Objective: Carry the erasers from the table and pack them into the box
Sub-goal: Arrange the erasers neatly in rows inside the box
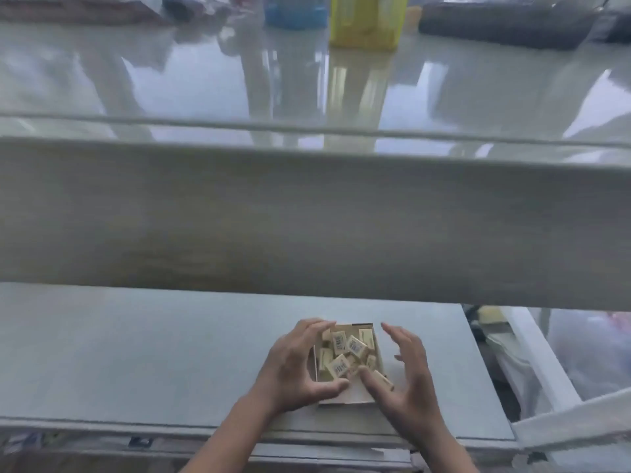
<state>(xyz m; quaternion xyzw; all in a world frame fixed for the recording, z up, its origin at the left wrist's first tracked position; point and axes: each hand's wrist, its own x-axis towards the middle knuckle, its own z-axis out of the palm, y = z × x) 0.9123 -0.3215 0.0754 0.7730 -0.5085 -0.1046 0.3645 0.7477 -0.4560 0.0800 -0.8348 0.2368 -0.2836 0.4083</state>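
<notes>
box [345, 399]: on the table [136, 353], heaped with erasers [345, 349]
left hand [293, 367]: fingers spread, cupping box side
right hand [406, 373]: fingers apart, one eraser [383, 379] under thumb at rim
progress: nearly done; no loose erasers visible on table
left: seat that last one

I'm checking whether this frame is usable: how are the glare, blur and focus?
Head view: strong glare on the glossy upper surface; the far yellow container is blurred; straight edges bow from the wide lens; the box, erasers and both hands are soft, labels unreadable.
</notes>
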